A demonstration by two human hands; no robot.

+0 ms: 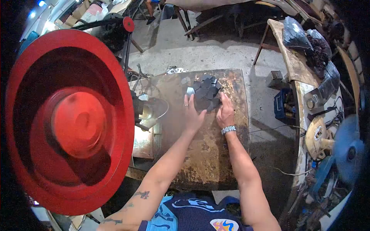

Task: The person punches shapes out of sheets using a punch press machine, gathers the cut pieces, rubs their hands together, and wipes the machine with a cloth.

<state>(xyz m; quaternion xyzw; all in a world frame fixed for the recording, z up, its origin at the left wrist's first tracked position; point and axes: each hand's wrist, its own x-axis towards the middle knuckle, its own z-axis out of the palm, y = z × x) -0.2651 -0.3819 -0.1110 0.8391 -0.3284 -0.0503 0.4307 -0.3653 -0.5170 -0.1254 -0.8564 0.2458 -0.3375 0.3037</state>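
A heap of thin, dark, flat cut pieces (207, 94) lies on the far part of a worn wooden table (200, 158). My left hand (192, 115) rests at the near left side of the heap, thumb and fingers apart. By its fingertips a piece (190, 91) catches the light and looks pale. Along the right side of the heap is my right hand (226, 112), with its fingers stretched forward against the edge. A watch (228, 129) is on that wrist. The hands flank the heap; the material of the pieces cannot be made out.
A large red wheel (79, 125) stands close at the left, beside a lit machine part (148, 111). At the right, a side bench (296, 69) carries plastic bags (296, 34) and a fan (348, 150). A blue crate (283, 104) and a metal box (274, 79) sit nearby.
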